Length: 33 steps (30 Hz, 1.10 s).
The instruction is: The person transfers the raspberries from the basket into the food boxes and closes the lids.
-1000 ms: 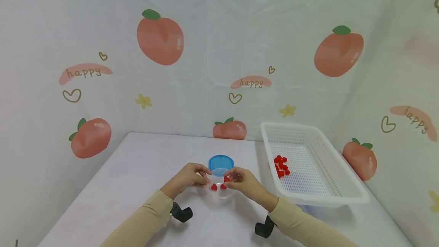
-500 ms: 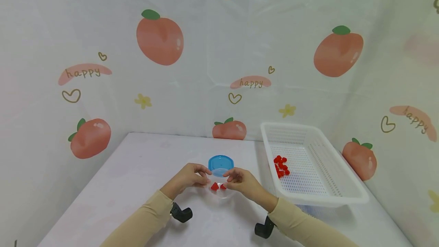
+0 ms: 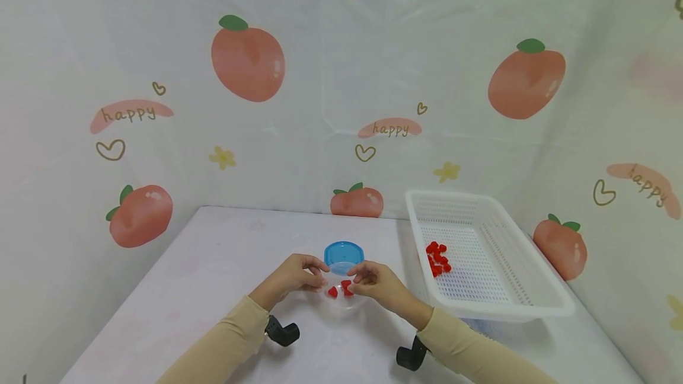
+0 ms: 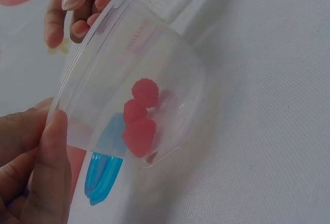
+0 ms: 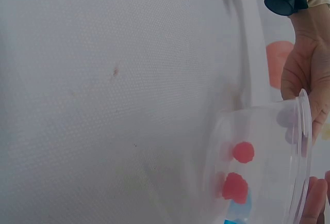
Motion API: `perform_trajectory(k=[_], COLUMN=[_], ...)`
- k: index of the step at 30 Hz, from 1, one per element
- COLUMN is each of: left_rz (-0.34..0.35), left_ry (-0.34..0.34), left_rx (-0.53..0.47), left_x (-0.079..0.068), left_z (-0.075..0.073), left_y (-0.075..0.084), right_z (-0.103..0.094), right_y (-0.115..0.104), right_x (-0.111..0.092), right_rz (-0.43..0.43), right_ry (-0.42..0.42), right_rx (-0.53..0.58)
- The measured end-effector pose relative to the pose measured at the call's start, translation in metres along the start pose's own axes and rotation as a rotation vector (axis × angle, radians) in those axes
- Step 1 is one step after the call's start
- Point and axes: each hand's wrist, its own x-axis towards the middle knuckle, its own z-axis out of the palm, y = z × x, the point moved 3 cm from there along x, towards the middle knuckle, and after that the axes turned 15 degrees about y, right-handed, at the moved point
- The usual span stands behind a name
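My left hand (image 3: pixel 292 271) pinches the rim of a clear plastic bowl (image 4: pixel 180 79) between thumb and fingers. At the opposite side of that bowl is my right hand (image 3: pixel 381 282), its fingers loosely bent by the rim and no berry visible among them. Whether those fingers touch the rim, I cannot tell. Inside the bowl a few red, bumpy raspberries (image 4: pixel 139 136) lie close together; through its wall the right wrist view shows a raspberry (image 5: pixel 243 152). A round blue lid (image 3: pixel 344 253) is just behind the bowl, partly seen through the plastic.
A white perforated basket (image 3: pixel 480 313) stands on the right of the white table (image 3: pixel 240 248). Several more red berries (image 3: pixel 437 259) are heaped at its left side. A fabric backdrop (image 3: pixel 315 153) with printed fruit closes off the back.
A red berry seen at my right fingertips a second ago is no longer there. The berries in the bowl have shifted slightly. Both hands have stayed nearly still.
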Motion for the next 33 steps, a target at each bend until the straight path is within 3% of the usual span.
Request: perform_trajectory(k=[33], left_rz=[0.005], left_ry=[-0.007], left_rx=[-0.012], left_x=[-0.002], left_z=[-0.001], left_y=[0.003], right_z=[-0.002], right_y=[-0.01], right_x=[-0.001], right_rz=[0.013], right_ry=[-0.001], right_rx=[0.021])
